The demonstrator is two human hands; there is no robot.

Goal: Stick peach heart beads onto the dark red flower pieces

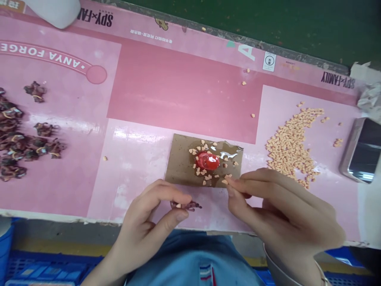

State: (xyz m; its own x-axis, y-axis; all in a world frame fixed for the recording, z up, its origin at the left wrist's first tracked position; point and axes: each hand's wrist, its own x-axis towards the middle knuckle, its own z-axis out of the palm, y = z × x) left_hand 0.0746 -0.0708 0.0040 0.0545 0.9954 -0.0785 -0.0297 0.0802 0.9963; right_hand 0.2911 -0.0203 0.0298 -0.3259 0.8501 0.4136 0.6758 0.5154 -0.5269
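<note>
Between the thumb and forefinger of my left hand (160, 214) is a small dark purple figure (189, 205) with a pale piece on it. My right hand (276, 206) pinches a tiny peach-coloured piece (225, 182) at the lower right corner of a brown card (178, 163). On the card lies a glossy red blob (207, 161) in clear, wet-looking liquid, with several peach pieces scattered around it. The figure is just below the card's lower edge, apart from my right hand.
Several dark figures (14, 139) are heaped at the far left. A pile of peach pieces (288, 147) spreads at the right, beside a phone (364, 151) and crumpled paper (370, 89). A white object (56, 12) sits top left. Blue crates (50, 268) show below the table's edge.
</note>
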